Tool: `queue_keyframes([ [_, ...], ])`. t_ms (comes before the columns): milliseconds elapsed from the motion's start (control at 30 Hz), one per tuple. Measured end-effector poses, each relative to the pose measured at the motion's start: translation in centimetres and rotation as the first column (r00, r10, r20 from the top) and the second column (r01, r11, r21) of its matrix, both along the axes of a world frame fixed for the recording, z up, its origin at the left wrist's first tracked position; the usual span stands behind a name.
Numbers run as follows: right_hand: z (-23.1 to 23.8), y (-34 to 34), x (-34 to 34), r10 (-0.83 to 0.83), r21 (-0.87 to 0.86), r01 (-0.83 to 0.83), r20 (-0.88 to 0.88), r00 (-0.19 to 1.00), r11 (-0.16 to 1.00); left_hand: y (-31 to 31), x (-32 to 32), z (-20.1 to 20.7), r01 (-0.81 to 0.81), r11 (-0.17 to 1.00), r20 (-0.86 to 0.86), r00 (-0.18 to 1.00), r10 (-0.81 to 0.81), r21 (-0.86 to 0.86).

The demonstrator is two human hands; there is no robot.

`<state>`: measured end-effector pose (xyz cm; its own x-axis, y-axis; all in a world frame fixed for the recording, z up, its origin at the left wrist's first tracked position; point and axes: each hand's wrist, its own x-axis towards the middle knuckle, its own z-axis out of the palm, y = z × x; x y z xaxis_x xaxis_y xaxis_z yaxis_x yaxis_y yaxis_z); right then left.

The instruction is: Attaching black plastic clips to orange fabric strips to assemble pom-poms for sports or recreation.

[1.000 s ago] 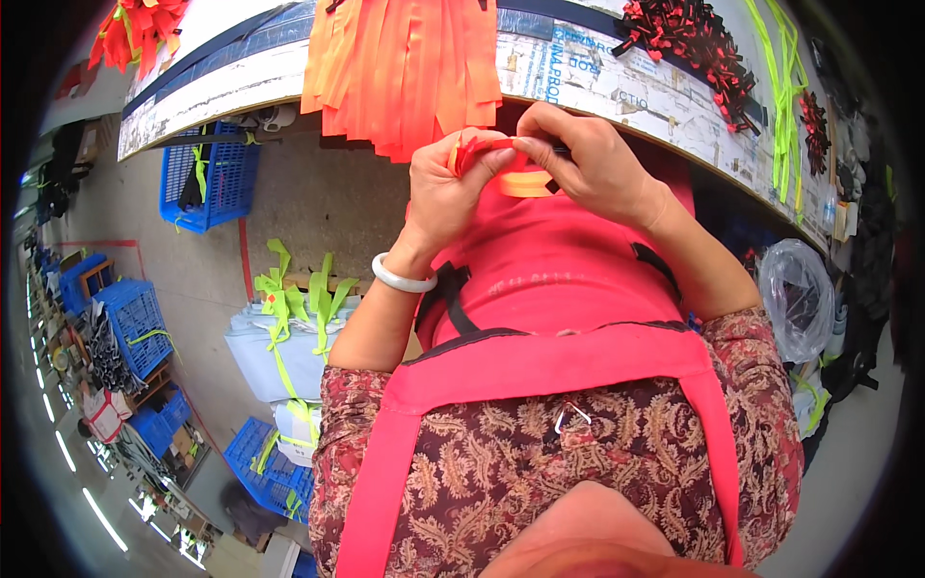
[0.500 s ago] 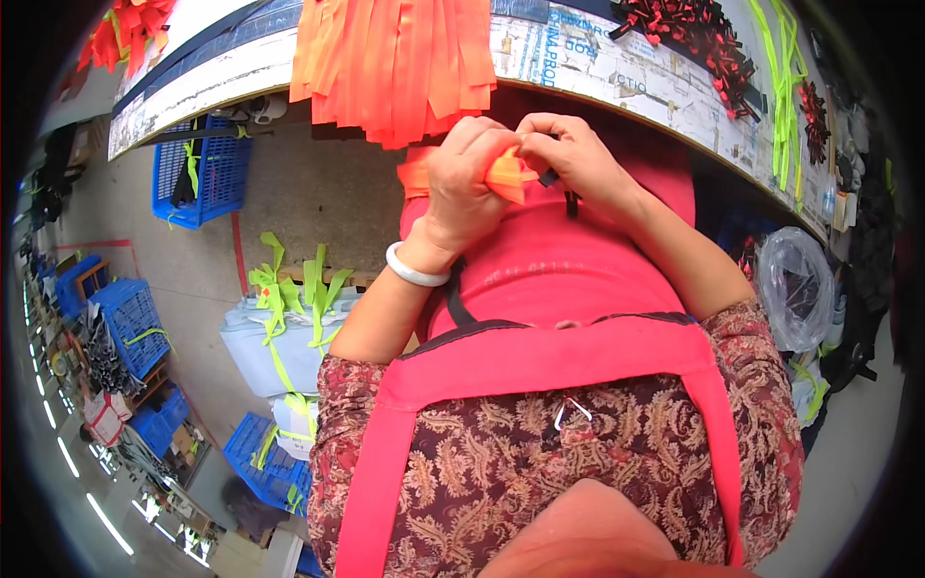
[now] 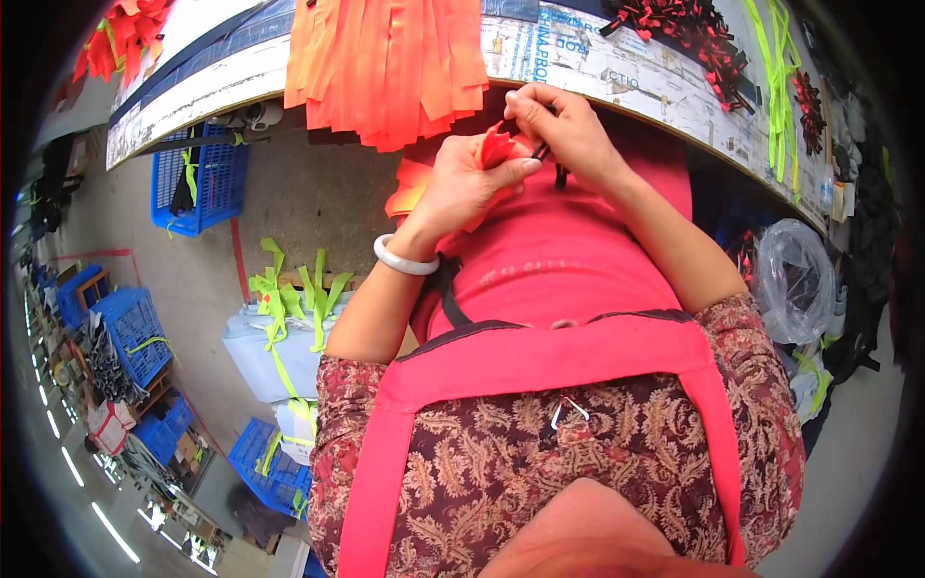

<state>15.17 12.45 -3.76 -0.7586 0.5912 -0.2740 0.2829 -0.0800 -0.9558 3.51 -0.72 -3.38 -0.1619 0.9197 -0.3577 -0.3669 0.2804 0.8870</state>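
Note:
My left hand [image 3: 455, 189] is closed around a bundle of orange fabric strips [image 3: 409, 186], whose ends stick out on both sides of the fist. The thumb lies along the bundle's right end. Just right of it, my right hand [image 3: 570, 133] pinches a thin black strip [image 3: 542, 151] between thumb and fingers, close to the bundle. Whether the strip is wrapped around the orange ends is hidden by the fingers. Both hands are held over my pink apron [image 3: 568, 246], below the table's edge. A thick row of orange strips [image 3: 390, 77] hangs over that edge just beyond my left hand.
On the worktable [image 3: 511, 43] lie red-and-black bundles [image 3: 689, 43] and yellow-green strips [image 3: 779, 87]. Blue crates [image 3: 198, 183] and a pale wrapped stack [image 3: 265, 352] with yellow-green ties stand on the floor at left. A clear plastic bag [image 3: 795, 279] is at right.
My right hand has risen slightly toward the table edge with the black strip. My left hand has turned, its thumb now stretched along the orange bundle.

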Motion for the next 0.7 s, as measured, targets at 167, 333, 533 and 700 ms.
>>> queue_keyframes([
  [167, -1.7, 2.3, 2.5, 0.047, -0.749, -0.054, -0.030, 0.998, 0.661, -0.4, -0.8, 0.6, -0.066, 0.988, 0.069, 0.996, 0.056, 0.139],
  [333, -0.8, 1.6, 2.8, 0.081, -0.755, -0.085, -0.043, 0.996, 0.650, -0.9, -1.0, 0.5, -0.092, 0.982, 0.093, 0.993, 0.078, 0.168],
  [533, -1.4, 1.1, 2.9, 0.011, -0.798, -0.119, -0.140, 0.990, 0.591, -1.3, -0.5, 0.1, -0.075, 0.985, -0.016, 0.997, 0.079, 0.158],
  [700, -0.8, 1.0, 3.0, 0.000, -0.753, -0.104, -0.137, 0.991, 0.650, -1.6, -0.7, -0.3, -0.050, 0.986, -0.048, 0.997, 0.059, 0.156],
])
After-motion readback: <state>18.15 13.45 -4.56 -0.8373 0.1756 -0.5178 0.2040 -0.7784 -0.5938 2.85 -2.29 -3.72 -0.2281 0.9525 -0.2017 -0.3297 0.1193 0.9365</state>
